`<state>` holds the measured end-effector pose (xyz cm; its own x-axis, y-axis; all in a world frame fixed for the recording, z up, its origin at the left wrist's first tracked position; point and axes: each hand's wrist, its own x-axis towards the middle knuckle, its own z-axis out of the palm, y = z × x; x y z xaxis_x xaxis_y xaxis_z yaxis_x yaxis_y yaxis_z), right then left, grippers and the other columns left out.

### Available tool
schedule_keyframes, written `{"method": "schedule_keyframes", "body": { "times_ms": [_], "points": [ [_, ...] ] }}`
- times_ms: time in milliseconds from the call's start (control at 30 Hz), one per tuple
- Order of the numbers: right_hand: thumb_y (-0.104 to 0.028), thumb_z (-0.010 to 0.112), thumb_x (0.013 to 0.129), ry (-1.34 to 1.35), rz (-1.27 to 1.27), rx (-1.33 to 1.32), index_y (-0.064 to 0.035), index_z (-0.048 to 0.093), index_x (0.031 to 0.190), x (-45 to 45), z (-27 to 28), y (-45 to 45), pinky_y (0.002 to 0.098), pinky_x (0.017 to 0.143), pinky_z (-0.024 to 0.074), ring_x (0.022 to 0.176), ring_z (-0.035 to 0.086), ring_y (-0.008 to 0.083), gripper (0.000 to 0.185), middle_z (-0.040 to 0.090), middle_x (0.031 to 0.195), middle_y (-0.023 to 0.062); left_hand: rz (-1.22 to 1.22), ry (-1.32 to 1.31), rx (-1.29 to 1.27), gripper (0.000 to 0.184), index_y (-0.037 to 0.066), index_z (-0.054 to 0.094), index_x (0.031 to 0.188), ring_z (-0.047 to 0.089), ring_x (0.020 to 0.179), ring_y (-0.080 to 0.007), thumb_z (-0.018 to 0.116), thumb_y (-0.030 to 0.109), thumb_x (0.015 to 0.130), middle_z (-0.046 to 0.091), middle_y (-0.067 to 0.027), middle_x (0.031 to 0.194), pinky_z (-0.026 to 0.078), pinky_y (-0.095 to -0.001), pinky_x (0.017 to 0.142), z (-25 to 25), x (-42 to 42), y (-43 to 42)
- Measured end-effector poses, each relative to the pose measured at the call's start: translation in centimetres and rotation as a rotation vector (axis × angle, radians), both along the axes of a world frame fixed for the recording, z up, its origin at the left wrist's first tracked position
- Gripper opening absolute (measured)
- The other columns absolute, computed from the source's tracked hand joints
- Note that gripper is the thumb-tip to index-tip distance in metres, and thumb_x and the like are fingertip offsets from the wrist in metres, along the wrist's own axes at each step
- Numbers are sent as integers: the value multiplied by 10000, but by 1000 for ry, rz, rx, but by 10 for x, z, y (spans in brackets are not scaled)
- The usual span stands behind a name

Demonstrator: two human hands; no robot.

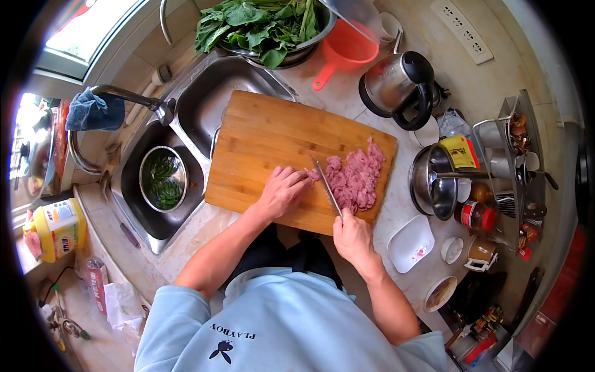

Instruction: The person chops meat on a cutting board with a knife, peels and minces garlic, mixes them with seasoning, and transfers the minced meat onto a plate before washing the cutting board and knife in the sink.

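A wooden cutting board (pixel 273 133) lies partly over the sink's edge, with a spread heap of pink minced meat (pixel 356 177) on its right side. My right hand (pixel 353 239) is closed around the handle of a kitchen knife (pixel 326 186), whose blade stands on the board at the left edge of the heap. Left of the blade, my left hand (pixel 285 192) has its fingers curled together over the board. A bit of meat shows at its fingertips, close to the blade. The underside of those fingers is hidden.
Left of the board is a double sink (pixel 214 80) holding a metal bowl of greens (pixel 162 178). A basin of leafy vegetables (pixel 266 28), an orange funnel-like scoop (pixel 347 49) and a kettle (pixel 396 84) stand behind. A white dish (pixel 411 243) sits to the right.
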<state>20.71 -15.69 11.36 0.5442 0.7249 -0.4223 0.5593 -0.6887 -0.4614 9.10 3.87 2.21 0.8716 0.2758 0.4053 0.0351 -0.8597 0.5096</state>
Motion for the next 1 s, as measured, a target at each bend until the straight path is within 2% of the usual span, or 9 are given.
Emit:
{"method": "schedule_keyframes", "body": {
  "times_ms": [100,200,300,400,500,667,867,1000],
  "points": [
    [-170,514,966,3,21,7,9,574,947,-8,-9,-4,586,698,518,764,666,490,190,678,796,285,-43,79,61,323,85,718,1089,580,943,-217,664,110,772,665,-41,1105,432,-358,792,-12,10,3],
    [-164,512,963,29,27,-59,18,578,964,-6,-8,15,589,722,521,788,669,496,193,680,814,296,-60,148,-8,308,82,714,1087,576,959,-217,633,125,793,662,-41,1117,428,-360,809,-18,7,4],
    [-170,509,967,67,13,-53,25,580,976,0,-14,19,591,741,520,805,668,504,207,679,822,304,-60,101,61,318,81,712,1090,580,947,-221,660,123,779,665,-46,1099,428,-362,812,-18,8,3],
    [-176,503,971,54,-61,48,31,578,983,16,-22,-3,599,738,518,800,668,507,220,681,821,300,-29,91,-22,327,78,710,1084,596,964,-226,687,116,760,674,-52,1104,440,-365,814,-11,5,3],
    [-171,506,964,-5,-61,2,19,577,983,1,-16,-7,602,723,517,782,669,499,204,684,818,294,78,-78,-60,321,64,706,1066,610,991,-236,703,104,748,679,-63,1115,455,-363,821,2,-2,-3],
    [-169,513,950,-40,121,-58,2,566,960,-12,1,3,598,703,527,763,679,484,179,692,794,267,55,56,23,345,46,703,1085,616,1035,-245,688,89,743,672,-78,1151,466,-359,840,-11,-16,-13],
    [-187,504,968,43,98,-33,19,582,978,4,-15,37,593,734,524,790,676,490,220,683,808,290,45,71,29,343,46,704,1088,615,1040,-238,673,101,750,668,-74,1189,462,-354,855,-13,-17,-13],
    [-198,497,974,86,38,-5,20,587,1018,22,-21,4,598,787,505,838,666,505,240,673,810,311,39,100,17,338,52,704,1090,613,1060,-231,667,108,759,665,-67,1211,457,-354,866,-13,-17,-13]
  ]
}}
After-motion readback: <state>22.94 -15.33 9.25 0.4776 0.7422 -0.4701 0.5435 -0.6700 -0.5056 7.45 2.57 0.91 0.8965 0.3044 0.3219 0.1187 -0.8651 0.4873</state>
